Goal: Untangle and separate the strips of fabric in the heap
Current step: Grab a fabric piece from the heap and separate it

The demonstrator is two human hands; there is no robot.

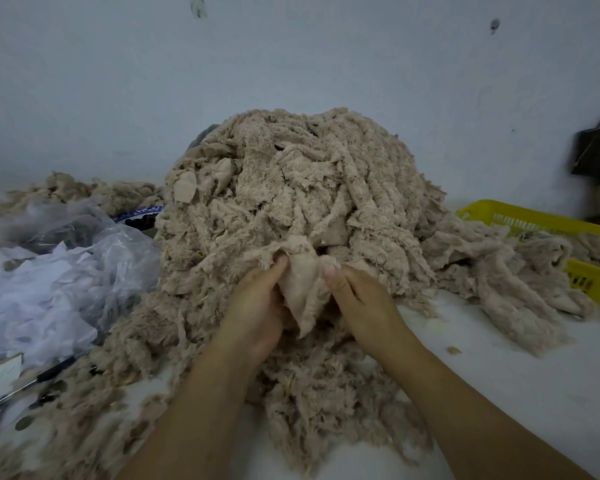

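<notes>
A tall heap of fuzzy beige fabric strips point(291, 188) fills the middle of the white table point(506, 382). It spills toward the near edge and rightward over the rim of a yellow slotted plastic basket point(534, 221), most of which is buried or cut off by the frame edge.

At the heap's near face, the left hand point(257, 306) and right hand point(361, 303) both hold one beige fabric strip point(303, 289), its smoother backing turned toward the camera. Each thumb presses on an upper edge of it, and the strip hangs between the hands. The other fingers of both hands are tucked behind the fabric, out of sight. The strip's upper end runs into the heap, and where it stops cannot be told.

To the left, crumpled clear plastic bags point(94, 244) lie over pale white sheeting point(32, 299). Beside them is a dark blue-edged object point(139, 214), too hidden to identify. A black-handled tool point(32, 381) pokes from under scraps at lower left, its working end covered. A smaller beige pile point(84, 190) sits by the pale wall point(291, 46), and a blurred dark bag point(596, 150) hangs at the right edge.
</notes>
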